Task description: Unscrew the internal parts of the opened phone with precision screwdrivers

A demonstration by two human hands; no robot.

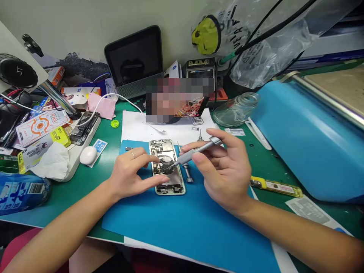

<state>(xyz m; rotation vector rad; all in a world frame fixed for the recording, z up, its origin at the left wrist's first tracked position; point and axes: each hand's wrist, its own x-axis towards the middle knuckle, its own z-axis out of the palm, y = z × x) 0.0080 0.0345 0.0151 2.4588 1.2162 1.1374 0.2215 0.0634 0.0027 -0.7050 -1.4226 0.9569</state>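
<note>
Blue mat (176, 235) beneath the opened phone (176, 179), probably to protect it | left hand (125, 172): thumb and forefinger parted over the phone, seemingly steadying it | right hand (227, 170): grips silver screwdriver (185, 156) slantwise, tip at phone's middle, apparently for control

Slim silver metal screwdriver (186, 156): rough, knurled grip; smooth end cap. Opened rectangular phone (176, 178): smooth, pale, metal-looking rim. Clock directions from phone: 2 o'clock, rounded clear jar (236, 110), glossy glass; 9, crumpled white tissue (52, 162), matt paper; 10, pink cloth (101, 106), matt. Flat blue mat (176, 227) beneath phone: smooth, matt. Green surface (101, 165): smooth, faint sheen.
</note>
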